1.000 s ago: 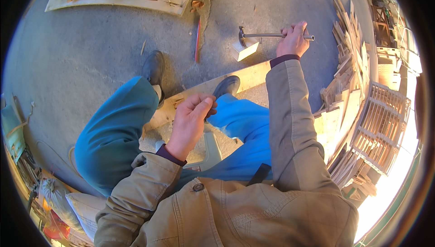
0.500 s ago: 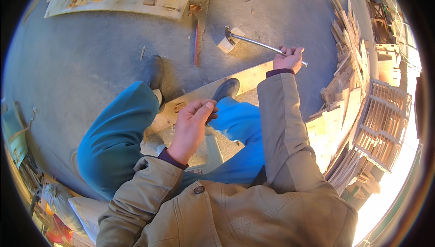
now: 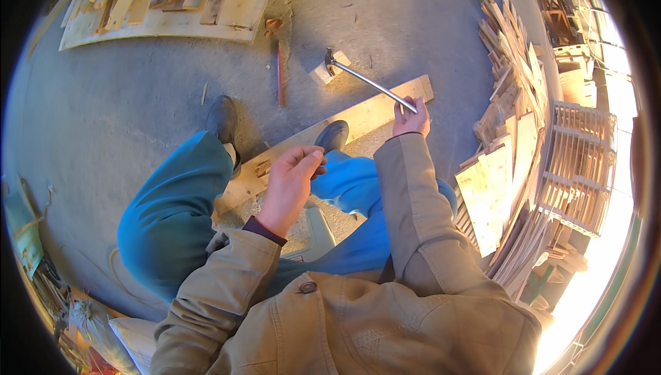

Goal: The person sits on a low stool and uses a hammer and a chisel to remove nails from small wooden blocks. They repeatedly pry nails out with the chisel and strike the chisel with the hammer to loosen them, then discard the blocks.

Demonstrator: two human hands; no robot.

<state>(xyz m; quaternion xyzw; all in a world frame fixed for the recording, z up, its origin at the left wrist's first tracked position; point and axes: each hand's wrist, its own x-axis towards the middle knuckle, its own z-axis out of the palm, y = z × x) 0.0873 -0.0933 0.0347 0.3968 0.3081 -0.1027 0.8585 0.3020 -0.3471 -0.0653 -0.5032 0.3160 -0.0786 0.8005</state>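
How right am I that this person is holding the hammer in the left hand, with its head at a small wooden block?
Not quite: it is the wrong hand. The head camera view shows the hammer in the right hand, not the left hand. Its head is indeed at a small wooden block.

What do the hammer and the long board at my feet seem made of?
The hammer looks metal: its smooth handle shines silvery, its dark head seems duller. The long board is probably bare wood, pale yellowish with a brown patch and no obvious gloss.
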